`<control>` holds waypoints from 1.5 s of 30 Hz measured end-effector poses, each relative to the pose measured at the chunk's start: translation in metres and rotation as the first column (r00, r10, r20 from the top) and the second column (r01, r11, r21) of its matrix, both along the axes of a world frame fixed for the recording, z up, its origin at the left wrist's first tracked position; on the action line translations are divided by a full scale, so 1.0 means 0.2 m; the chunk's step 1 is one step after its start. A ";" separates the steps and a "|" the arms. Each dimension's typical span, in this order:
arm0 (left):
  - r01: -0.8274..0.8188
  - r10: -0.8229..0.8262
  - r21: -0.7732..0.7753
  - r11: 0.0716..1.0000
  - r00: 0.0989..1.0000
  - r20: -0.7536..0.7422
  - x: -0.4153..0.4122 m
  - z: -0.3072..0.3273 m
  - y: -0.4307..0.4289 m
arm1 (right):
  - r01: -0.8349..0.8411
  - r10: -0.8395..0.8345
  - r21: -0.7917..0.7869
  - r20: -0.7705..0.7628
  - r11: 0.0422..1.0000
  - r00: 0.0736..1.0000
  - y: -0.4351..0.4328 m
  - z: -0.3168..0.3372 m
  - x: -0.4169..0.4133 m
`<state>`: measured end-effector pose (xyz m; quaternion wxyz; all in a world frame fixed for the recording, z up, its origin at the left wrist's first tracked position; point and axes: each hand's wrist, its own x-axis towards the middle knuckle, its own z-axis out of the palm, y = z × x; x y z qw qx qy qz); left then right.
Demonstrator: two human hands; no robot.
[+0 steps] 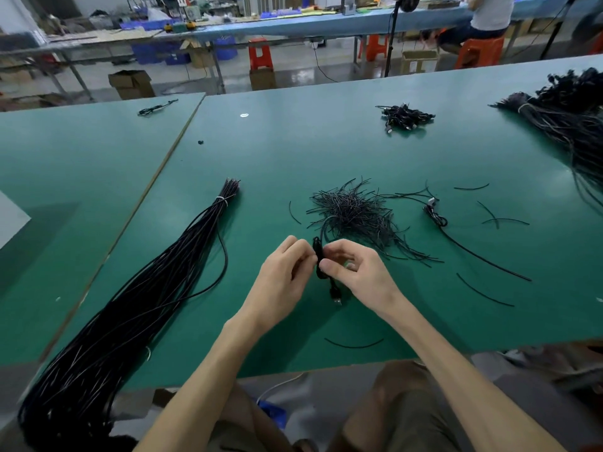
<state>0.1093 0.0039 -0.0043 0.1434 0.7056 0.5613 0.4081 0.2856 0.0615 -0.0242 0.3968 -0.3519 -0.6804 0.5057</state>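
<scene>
Close in: we log the left grip [283,275] and the right grip [357,272] meeting just above the counter [293,151], both pinching one folded black USB cable [320,256]. Left fingertips nip the hank from its side. Right thumb presses it near the middle, other fingers curled behind. We judge the two-sided pinch keeps the loops from springing apart while a tie goes round the waist; the tie itself we cannot make out. The USB plug [336,297] dangles below the hands, almost at the counter. One loose run arcs up and back toward the tie heap.

Just beyond the hands: a heap of short black twist ties [354,213], kept within easy reach, we think, so either grip can draw one. Strays lie scattered to the right and toward the near edge. One coiled cable [435,216] lies right of the heap.

Left: a long bundle of straight cables [140,298], banded near its far end, trailing off the counter edge. Likely the supply.

Far side: a small pile of tied cables [404,116], likely finished work, set well apart from the supply.
</scene>
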 end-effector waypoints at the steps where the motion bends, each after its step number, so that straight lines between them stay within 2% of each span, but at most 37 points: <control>1: -0.001 0.001 -0.006 1.000 1.000 0.026 0.01 0.00 0.00 | 0.012 -0.012 0.003 -0.003 1.000 1.000 0.00 0.00 0.00; 4: 0.025 -0.007 -0.096 0.995 0.983 0.184 0.04 0.00 0.01 | 0.016 -0.016 -0.009 -0.029 1.000 0.999 0.00 0.01 0.01; 8: 0.123 -0.006 -0.234 0.964 0.896 0.445 0.04 0.01 0.01 | 0.065 -0.065 0.025 -0.013 0.998 0.998 -0.01 0.01 0.00; 11: 0.187 0.026 -0.310 0.932 0.820 0.572 0.04 0.01 -0.01 | 0.096 -0.095 0.097 -0.015 0.991 0.995 -0.03 0.00 0.00; 14: 0.224 0.052 -0.344 0.912 0.768 0.638 0.04 0.00 0.00 | 0.099 -0.095 0.047 -0.084 0.994 0.992 -0.05 0.00 -0.01; 18: 0.065 0.042 -0.236 0.970 0.905 0.424 0.05 0.00 0.00 | 0.089 -0.090 -0.016 -0.146 0.996 0.985 -0.04 0.01 0.00; 20: 0.036 0.011 -0.138 0.990 0.946 0.323 0.04 0.01 -0.01 | 0.027 -0.041 -0.077 -0.193 0.997 0.980 -0.04 0.02 0.01; 22: 0.016 -0.009 -0.045 0.999 0.989 0.147 0.02 0.00 -0.01 | -0.057 0.007 -0.187 -0.254 0.981 0.967 -0.04 0.04 0.01; 24: 0.008 -0.008 0.002 1.000 1.000 0.009 0.02 -0.01 -0.02 | -0.089 0.012 -0.252 -0.292 0.964 0.956 -0.03 0.04 0.02; 26: 0.016 -0.016 0.010 1.000 1.000 0.006 0.03 -0.03 -0.03 | -0.070 -0.002 -0.243 -0.283 0.968 0.959 -0.02 0.03 0.03; 30: 0.047 -0.033 -0.064 0.997 0.978 0.207 0.05 -0.03 -0.03 | -0.062 -0.011 -0.242 -0.289 0.968 0.957 0.00 0.03 0.04; 36: 0.067 0.005 -0.173 0.983 0.923 0.384 0.10 -0.02 -0.04 | -0.155 0.039 -0.304 -0.357 0.940 0.933 0.01 0.05 0.05; 41: 0.149 0.109 -0.329 0.932 0.753 0.649 0.10 -0.06 -0.02 | -0.260 0.118 -0.281 -0.435 0.924 0.893 0.02 0.03 0.06; 45: 0.146 0.232 -0.413 0.899 0.642 0.731 0.11 -0.04 0.02 | -0.271 0.163 -0.235 -0.396 0.933 0.904 0.03 0.01 0.08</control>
